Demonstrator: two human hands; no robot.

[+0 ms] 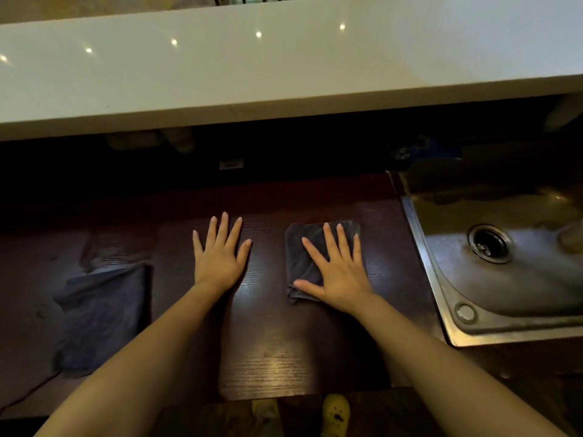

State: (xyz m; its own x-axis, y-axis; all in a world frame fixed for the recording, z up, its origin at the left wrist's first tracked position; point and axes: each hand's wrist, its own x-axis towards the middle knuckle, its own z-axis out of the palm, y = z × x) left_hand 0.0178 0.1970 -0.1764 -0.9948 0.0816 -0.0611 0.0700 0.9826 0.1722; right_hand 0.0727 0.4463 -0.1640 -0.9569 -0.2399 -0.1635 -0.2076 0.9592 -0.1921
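A small folded grey cloth lies on the dark wooden counter. My right hand rests flat on the cloth, fingers straight and spread, covering its right half. My left hand lies flat on the bare counter a little to the left of the cloth, fingers spread, holding nothing.
A steel sink with a round drain is set into the counter at the right. A larger dark cloth lies at the left. A white raised shelf overhangs the back. A yellow shoe shows below the counter's front edge.
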